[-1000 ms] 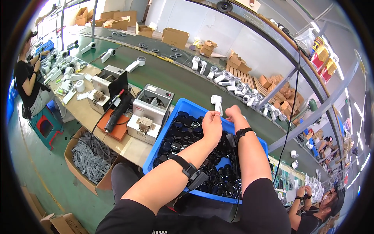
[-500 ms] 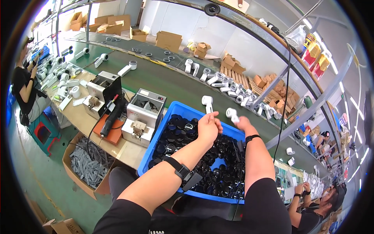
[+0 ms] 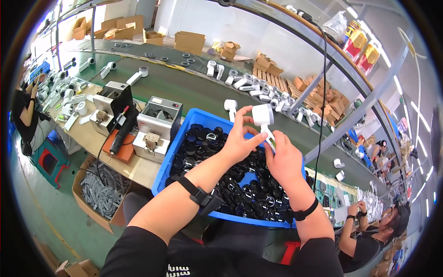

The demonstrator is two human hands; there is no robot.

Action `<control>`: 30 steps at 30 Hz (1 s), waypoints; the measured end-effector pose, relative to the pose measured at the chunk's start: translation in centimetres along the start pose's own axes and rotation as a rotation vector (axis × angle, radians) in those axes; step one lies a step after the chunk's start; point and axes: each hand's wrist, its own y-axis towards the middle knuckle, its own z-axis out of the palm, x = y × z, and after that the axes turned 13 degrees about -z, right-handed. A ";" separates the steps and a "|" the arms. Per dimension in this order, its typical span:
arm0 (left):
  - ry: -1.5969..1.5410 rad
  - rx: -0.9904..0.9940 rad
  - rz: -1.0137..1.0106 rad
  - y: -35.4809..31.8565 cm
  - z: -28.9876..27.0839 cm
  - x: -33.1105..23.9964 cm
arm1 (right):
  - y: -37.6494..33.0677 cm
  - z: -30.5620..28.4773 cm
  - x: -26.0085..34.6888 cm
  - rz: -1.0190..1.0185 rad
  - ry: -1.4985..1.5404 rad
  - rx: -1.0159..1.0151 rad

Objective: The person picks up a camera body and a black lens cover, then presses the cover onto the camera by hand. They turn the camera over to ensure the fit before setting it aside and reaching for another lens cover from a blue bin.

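Observation:
My right hand grips the handle of a white handheld device and holds it upright over the blue bin. The fingertips of my left hand pinch the device's round head from the left. The bin sits on my lap and is filled with several black round lens-like parts. Both wrists wear black straps. A second white device lies on the green conveyor belt just beyond the bin.
Left of the bin, two grey feeder machines and an electric screwdriver on an orange pad stand on the workbench. More white devices ride the belt. A cardboard box of grey parts sits on the floor. Other workers sit far left and lower right.
The white device was lifted from above the belt's edge and turned upright. My right hand now holds its handle and my left hand has closed on its head.

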 end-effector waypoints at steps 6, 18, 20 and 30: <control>0.248 -0.065 0.012 0.2 -0.8 1.4 | -3.7 1.9 0.5 -0.115 0.071 0.075; 0.313 0.109 -0.018 -2.2 1.8 1.1 | -5.8 3.3 -1.1 0.105 0.515 -0.072; 0.270 0.133 0.010 -2.3 1.5 1.2 | -5.9 3.2 -1.3 0.126 0.681 0.060; 0.304 0.010 -0.031 -0.7 1.3 0.8 | -6.1 5.0 -5.2 0.294 0.757 0.148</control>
